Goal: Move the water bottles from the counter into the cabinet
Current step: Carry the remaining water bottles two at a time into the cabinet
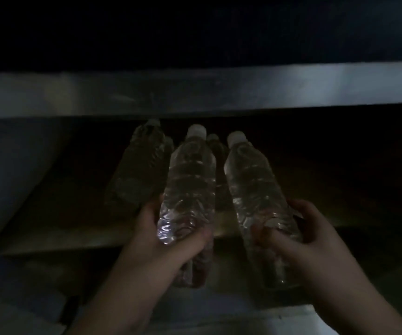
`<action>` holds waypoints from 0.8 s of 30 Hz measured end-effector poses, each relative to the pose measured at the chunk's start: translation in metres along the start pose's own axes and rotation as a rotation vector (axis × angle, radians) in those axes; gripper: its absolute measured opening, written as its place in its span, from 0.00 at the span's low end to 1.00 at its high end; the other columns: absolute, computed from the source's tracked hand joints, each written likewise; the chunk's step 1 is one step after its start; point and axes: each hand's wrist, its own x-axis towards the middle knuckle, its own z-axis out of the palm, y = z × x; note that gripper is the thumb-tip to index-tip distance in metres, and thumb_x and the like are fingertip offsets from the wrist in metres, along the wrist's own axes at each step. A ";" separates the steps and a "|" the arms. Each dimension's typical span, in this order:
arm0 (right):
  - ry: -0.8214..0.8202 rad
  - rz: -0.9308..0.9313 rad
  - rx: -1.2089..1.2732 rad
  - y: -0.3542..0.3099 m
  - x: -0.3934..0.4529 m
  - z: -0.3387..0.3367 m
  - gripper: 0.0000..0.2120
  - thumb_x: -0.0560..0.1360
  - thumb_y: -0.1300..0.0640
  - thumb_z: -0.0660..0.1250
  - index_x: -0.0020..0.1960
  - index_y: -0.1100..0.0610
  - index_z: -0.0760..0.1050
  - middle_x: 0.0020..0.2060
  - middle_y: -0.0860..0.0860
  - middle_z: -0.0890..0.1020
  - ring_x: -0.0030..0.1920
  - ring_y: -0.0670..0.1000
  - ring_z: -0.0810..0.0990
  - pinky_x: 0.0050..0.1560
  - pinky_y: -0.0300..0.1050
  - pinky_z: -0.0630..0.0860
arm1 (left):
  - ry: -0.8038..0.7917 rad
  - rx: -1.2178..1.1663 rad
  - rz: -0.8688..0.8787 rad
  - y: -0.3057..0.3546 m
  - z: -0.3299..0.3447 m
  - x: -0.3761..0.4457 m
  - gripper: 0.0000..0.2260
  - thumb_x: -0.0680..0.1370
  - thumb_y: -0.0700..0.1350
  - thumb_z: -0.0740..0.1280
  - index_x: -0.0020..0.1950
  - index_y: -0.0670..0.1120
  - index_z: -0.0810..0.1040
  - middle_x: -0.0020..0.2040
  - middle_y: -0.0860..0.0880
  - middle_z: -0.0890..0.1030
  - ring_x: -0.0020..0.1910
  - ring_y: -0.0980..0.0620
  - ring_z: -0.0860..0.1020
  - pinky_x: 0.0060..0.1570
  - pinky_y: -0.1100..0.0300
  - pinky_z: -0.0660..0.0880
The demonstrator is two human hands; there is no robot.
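Note:
The scene is dim. My left hand [171,240] grips a clear water bottle [190,180] with a white cap around its lower half, cap pointing into the cabinet. Around the lower part of a second clear bottle [250,187], my right hand [299,235] curls its fingers. Both bottles are tilted forward over the front edge of the cabinet shelf [57,213]. Further in on the shelf stands a darker bottle [139,170] at the left, and another bottle [215,146] peeks out between the two held ones.
A pale horizontal band, the counter or cabinet frame edge [219,90], runs across above the shelf opening. A pale curved surface [6,170] closes the left side. The shelf stretches dark to the right of the bottles.

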 end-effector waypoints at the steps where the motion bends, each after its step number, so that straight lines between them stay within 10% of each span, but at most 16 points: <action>1: 0.007 -0.017 0.001 0.002 0.003 0.001 0.37 0.44 0.37 0.76 0.51 0.35 0.67 0.40 0.37 0.82 0.40 0.44 0.84 0.42 0.47 0.80 | 0.014 -0.005 0.004 -0.002 0.000 0.003 0.47 0.36 0.65 0.81 0.54 0.66 0.73 0.45 0.59 0.85 0.44 0.51 0.85 0.45 0.46 0.81; 5: -0.003 -0.079 0.008 0.011 0.015 0.014 0.33 0.51 0.37 0.77 0.48 0.31 0.61 0.35 0.32 0.78 0.36 0.36 0.81 0.33 0.35 0.73 | -0.023 -0.103 0.070 -0.005 0.008 0.012 0.36 0.46 0.50 0.81 0.51 0.64 0.73 0.42 0.58 0.86 0.39 0.57 0.85 0.30 0.62 0.79; 10: -0.020 -0.169 0.055 0.024 0.025 0.025 0.31 0.62 0.44 0.78 0.54 0.31 0.60 0.36 0.24 0.76 0.35 0.22 0.73 0.23 0.24 0.68 | -0.002 -0.162 0.133 -0.012 0.022 0.013 0.41 0.51 0.50 0.79 0.64 0.61 0.72 0.49 0.55 0.86 0.46 0.53 0.85 0.38 0.58 0.81; 15: 0.014 -0.177 0.084 0.018 0.032 0.033 0.36 0.61 0.48 0.80 0.63 0.38 0.64 0.44 0.36 0.77 0.40 0.36 0.79 0.31 0.31 0.74 | 0.072 -0.208 0.080 -0.011 0.023 0.015 0.41 0.49 0.56 0.79 0.62 0.62 0.73 0.45 0.56 0.86 0.44 0.51 0.85 0.46 0.45 0.82; 20: 0.019 -0.191 0.027 -0.002 0.040 0.037 0.40 0.59 0.51 0.81 0.64 0.38 0.65 0.48 0.42 0.79 0.45 0.44 0.82 0.35 0.39 0.81 | 0.137 -0.184 0.096 0.004 0.019 0.014 0.43 0.54 0.55 0.80 0.66 0.65 0.68 0.50 0.59 0.81 0.47 0.57 0.80 0.39 0.59 0.73; 24: 0.023 -0.122 0.133 -0.009 0.039 0.042 0.31 0.57 0.53 0.82 0.48 0.28 0.70 0.42 0.41 0.79 0.40 0.44 0.81 0.25 0.35 0.77 | 0.136 -0.145 0.128 0.007 0.017 0.017 0.42 0.52 0.56 0.80 0.65 0.62 0.72 0.51 0.57 0.83 0.48 0.55 0.82 0.41 0.58 0.76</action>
